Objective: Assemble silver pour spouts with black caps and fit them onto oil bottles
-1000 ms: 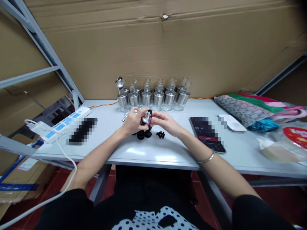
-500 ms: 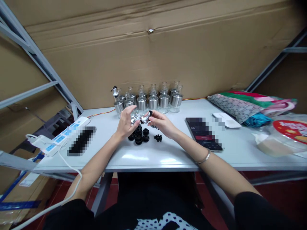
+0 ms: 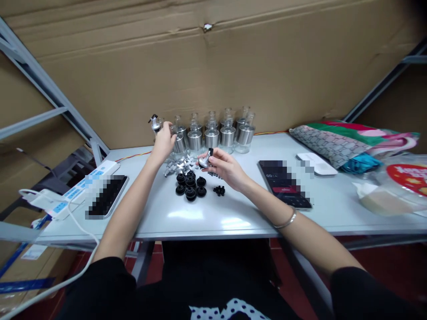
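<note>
Just below centre frame, black rubber stoppers [image 3: 190, 186] lie in a loose cluster on the white table [image 3: 207, 218], with smaller black bits [image 3: 219, 190] beside them. Above these the right hand [image 3: 223, 166] pinches a silver pour spout [image 3: 205, 159] between its fingertips. Loose metal spouts [image 3: 176, 165] lie left of it. Farther back, the left hand [image 3: 164, 141] is closed around a glass bottle [image 3: 171, 133] at the left end of the row of bottles [image 3: 216, 133]. Only the leftmost bottle appears to carry a fitted spout [image 3: 155, 122]; the rest look open-necked, so most of the work seems left.
</note>
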Tool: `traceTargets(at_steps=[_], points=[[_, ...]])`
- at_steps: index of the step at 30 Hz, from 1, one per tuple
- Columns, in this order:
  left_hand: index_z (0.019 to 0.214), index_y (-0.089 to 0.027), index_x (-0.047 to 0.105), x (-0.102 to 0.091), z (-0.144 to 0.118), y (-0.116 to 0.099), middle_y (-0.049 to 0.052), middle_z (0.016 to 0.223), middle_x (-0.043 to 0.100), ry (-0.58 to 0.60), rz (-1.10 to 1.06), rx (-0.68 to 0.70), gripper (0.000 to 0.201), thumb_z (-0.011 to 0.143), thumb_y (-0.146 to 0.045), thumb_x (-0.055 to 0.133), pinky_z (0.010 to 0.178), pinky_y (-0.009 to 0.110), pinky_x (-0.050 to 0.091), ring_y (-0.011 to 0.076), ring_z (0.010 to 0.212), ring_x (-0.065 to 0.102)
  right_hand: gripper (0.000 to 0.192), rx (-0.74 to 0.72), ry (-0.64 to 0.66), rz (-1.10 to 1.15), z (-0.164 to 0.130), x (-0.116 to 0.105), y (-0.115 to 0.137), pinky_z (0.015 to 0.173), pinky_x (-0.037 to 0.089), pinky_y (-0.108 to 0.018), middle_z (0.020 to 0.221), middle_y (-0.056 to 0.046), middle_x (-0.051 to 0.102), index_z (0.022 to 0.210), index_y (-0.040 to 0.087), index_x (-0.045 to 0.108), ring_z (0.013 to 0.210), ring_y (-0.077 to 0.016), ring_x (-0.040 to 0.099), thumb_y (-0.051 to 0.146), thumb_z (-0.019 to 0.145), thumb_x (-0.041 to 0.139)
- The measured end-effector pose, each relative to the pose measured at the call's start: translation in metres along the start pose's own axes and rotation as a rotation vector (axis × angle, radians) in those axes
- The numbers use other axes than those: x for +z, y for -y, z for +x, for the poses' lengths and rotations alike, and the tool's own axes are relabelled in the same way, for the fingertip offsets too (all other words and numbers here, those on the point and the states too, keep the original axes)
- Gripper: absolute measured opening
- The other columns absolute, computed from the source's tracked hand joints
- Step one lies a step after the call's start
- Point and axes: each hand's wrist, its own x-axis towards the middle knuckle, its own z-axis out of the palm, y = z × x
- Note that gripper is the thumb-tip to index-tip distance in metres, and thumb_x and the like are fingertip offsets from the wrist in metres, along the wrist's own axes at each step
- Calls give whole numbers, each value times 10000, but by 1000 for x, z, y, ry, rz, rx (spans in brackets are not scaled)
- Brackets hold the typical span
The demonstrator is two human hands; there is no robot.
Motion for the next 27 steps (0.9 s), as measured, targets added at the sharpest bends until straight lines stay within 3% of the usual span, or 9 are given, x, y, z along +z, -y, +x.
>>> traceTargets(at_steps=[7,12,16,22,24,27], points=[[1006,-171,479,20,-2,-2,78,924,569,-112,-40,22,200,822,-152,555,867,420,473,203,889,583,297,-39,-28,-101,-3,2,4,728,508,-289,965,-13,643,747,212,480,886,-158,613,414,710,695],[947,-171,506,17,-7,-16,74,896,587,-126,-36,68,88,858,-170,506,824,383,481,189,847,579,258,-130,-52,-211,-4,0,2,708,487,-288,972,-24,624,820,224,522,840,-150,590,443,757,643],[976,-171,523,-10,-10,-48,62,901,597,-126,-8,170,125,871,-238,519,863,375,470,193,895,582,254,-163,-90,-284,-3,-4,3,687,466,-296,931,-26,616,818,227,513,811,-158,593,452,768,619],[1058,-191,492,-74,-23,-113,40,1003,568,-192,-15,229,217,925,-352,432,889,386,482,184,1012,585,197,-263,-196,-324,-2,-7,3,694,454,-310,928,-26,590,833,236,495,768,-158,586,419,791,555],[1073,-186,488,-87,-32,-130,30,1002,562,-145,-21,259,287,937,-412,374,851,392,496,182,1010,600,204,-286,-250,-334,-2,-7,4,697,455,-320,884,-21,568,807,243,456,728,-154,566,442,813,498],[1070,-208,489,-89,-45,-146,-10,944,556,-20,-50,292,337,932,-467,325,794,376,507,158,961,633,234,-316,-309,-312,-2,-8,5,690,453,-331,816,-10,527,777,248,401,656,-145,526,473,841,408]])
